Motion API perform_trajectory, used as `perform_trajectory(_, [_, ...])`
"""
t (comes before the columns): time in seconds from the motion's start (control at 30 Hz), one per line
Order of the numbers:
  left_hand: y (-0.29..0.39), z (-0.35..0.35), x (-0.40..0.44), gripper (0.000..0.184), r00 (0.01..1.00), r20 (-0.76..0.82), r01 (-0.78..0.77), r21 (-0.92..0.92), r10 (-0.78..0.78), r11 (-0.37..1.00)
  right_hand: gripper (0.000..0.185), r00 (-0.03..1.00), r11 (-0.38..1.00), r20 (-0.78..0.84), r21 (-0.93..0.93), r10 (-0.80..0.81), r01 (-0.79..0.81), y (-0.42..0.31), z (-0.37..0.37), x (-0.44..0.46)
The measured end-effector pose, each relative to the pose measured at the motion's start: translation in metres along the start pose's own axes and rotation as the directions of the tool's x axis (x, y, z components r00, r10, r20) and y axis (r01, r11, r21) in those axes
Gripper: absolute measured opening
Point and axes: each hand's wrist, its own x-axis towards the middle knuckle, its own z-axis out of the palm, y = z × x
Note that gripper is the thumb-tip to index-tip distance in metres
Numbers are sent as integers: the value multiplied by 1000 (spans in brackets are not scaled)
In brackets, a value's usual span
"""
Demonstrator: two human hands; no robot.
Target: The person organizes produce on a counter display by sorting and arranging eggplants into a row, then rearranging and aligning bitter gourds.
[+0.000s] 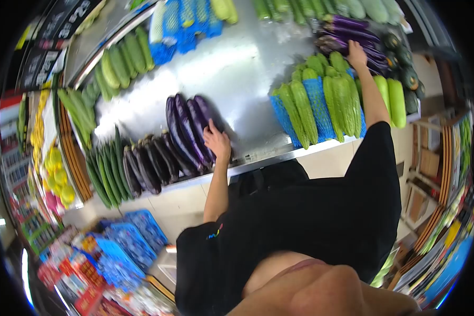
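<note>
Since we're going left to right, first up are the skinny green cucumbers (108, 171) by the front edge of the steel counter (242, 87), then some short dark eggplants (147, 166) bunched right next to them. After that there's a row of long purple eggplants (186, 129), lengthwise pointing away from the person, far ends tipped a bit left. The left hand (217, 142) is on the right side of that row, fingers loosely bent against the end one; can't tell if it's actually gripping. Past a stretch of bare metal you get bumpy bitter gourds (321, 105) with blue netting, and the right arm goes by just beside them. The right hand (357, 54) is at the eggplant pile (353, 31) near the far right, fingers curled down onto it, grip hidden. Key bit imo: that pile lies crosswise, roughly left-right, far up and right of the left hand, so the right's way nearer.
</note>
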Motion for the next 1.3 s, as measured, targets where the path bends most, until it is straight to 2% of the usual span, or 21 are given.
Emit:
perform_trajectory(0.1, [-10,7,0,82,1000,20,-2,-8,2,1000,60,993,992,-83,-98,-87,79,15,13,7])
perform_trajectory(0.17, [-12,3,0,82,999,16,-32,-39,33,999,55,983,986,-131,-119,-128,113,7,-33,-17])
perform_trajectory(0.27, [-20,-3,-2,85,993,81,-77,-109,86,991,51,936,983,-322,68,-142,173,-19,-100,-67])
perform_trajectory(0.33, [-29,-8,-4,88,984,116,-118,-137,135,984,54,902,931,-386,217,-195,294,-56,-147,-112])
perform_trajectory(0.37, [-31,-11,-4,87,980,141,-120,-147,141,982,59,857,859,-432,286,-280,425,-79,-174,-138])
perform_trajectory(0.4, [-35,-11,-4,87,976,154,-124,-184,153,975,62,816,815,-466,285,-342,504,-103,-190,-162])
perform_trajectory(0.47, [-44,-10,-3,83,972,152,-136,-247,177,959,56,720,660,-510,337,-471,671,-152,-202,-200])
perform_trajectory(0.53, [-48,-11,-2,78,973,124,-150,-305,195,940,41,598,574,-474,216,-646,790,-196,-189,-230])
perform_trajectory(0.57, [-51,-10,-1,74,972,114,-154,-353,206,923,37,507,469,-484,208,-713,859,-217,-173,-237])
perform_trajectory(0.67, [-65,-8,1,63,969,107,-145,-475,221,868,35,303,298,-453,85,-838,951,-287,-126,-255])
perform_trajectory(0.73, [-74,-8,2,57,967,131,-118,-531,219,839,33,245,229,-422,89,-873,969,-330,-94,-260])
perform_trajectory(0.83, [-84,-7,-2,55,953,41,-238,-508,299,828,30,125,133,-370,5,-920,991,-378,-17,-271])
perform_trajectory(0.9, [-88,-6,-3,52,958,66,-205,-519,278,830,27,127,126,-294,22,-947,992,-391,11,-294])
perform_trajectory(0.93, [-89,-7,-3,52,962,79,-183,-528,263,829,25,121,134,-242,-35,-963,990,-395,22,-304])
perform_trajectory(1.03, [-88,-2,-3,50,962,51,-200,-536,268,820,27,245,229,-219,99,-944,968,-410,42,-321])
perform_trajectory(1.1, [-69,-19,0,46,952,58,-221,-550,301,805,30,377,325,-349,200,-858,924,-412,45,-322])
perform_trajectory(1.13, [-63,-19,1,46,948,42,-245,-539,316,806,33,489,408,-291,297,-822,863,-402,26,-319])
perform_trajectory(1.17, [-57,-18,4,46,944,21,-268,-527,328,806,30,636,455,-352,474,-686,753,-395,13,-316])
perform_trajectory(1.23, [-42,-19,7,48,945,27,-265,-518,326,813,28,738,480,-102,699,-667,530,-363,-46,-301])
perform_trajectory(1.3, [-24,-20,6,60,937,47,-295,-426,347,855,24,687,439,-325,577,-650,689,-321,-53,-261])
